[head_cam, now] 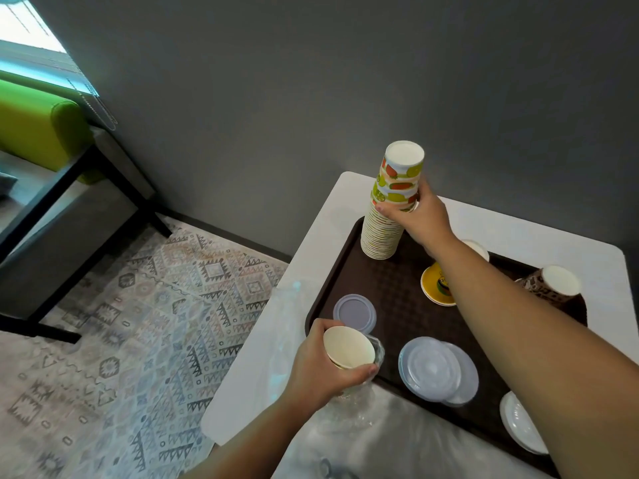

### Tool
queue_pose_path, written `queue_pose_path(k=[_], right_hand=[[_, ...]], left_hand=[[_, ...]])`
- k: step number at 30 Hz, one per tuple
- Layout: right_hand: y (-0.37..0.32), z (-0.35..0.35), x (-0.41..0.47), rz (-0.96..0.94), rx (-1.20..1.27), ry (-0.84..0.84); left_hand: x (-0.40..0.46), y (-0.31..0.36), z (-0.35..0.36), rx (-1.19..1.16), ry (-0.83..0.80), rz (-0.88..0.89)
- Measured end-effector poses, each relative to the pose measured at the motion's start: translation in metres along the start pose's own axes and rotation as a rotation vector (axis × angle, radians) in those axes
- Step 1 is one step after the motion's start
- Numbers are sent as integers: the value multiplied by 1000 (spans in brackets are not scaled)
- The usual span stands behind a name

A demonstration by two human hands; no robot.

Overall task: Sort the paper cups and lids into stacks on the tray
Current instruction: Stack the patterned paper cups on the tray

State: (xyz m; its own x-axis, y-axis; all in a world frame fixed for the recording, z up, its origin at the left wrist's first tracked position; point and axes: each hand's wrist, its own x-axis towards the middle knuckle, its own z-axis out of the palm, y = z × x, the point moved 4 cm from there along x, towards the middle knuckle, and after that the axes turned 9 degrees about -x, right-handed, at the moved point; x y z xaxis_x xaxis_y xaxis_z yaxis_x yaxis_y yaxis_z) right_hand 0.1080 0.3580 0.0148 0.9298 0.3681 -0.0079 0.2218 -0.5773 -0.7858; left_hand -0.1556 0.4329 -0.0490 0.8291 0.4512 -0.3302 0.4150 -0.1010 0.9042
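Head view: right hand grasping tall cup stack upper centre; left hand gripping cup lower centre. Risk: stack topples if nudged.

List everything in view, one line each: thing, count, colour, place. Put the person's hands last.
table: one, white, against the grey wall
tray: one, dark brown, on the table
tall cup stack: one, fruit print, upside down, tray's far left corner
loose cup: one, cream inside, at tray's near left edge
yellow cup: one, mid tray, partly behind the right arm
brown cup: one, upside down, tray's right side
clear lids: several, near side of tray
small lid: one, greyish, left side of tray
white lids: pile, tray's near right
plastic wrap: clear, near table edge
rug: patterned, floor
left hand: holds loose cup
right hand: grips tall cup stack
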Motion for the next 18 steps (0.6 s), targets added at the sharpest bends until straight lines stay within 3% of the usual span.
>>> queue_pose_path(k=[8,11,15,18], right_hand=[[14,6,-28,146,-129,-40],[23,17,-59,115,-170,-119],[8,37,-111,-129,-163,-539],[-3,50,-144,-332,-328,-797]], left_hand=[[3,-2,1,4,-21,3],[3,-1,1,11,-6,38],[2,-3,3,-16,-5,21],[1,-4,4,-46,-10,7]])
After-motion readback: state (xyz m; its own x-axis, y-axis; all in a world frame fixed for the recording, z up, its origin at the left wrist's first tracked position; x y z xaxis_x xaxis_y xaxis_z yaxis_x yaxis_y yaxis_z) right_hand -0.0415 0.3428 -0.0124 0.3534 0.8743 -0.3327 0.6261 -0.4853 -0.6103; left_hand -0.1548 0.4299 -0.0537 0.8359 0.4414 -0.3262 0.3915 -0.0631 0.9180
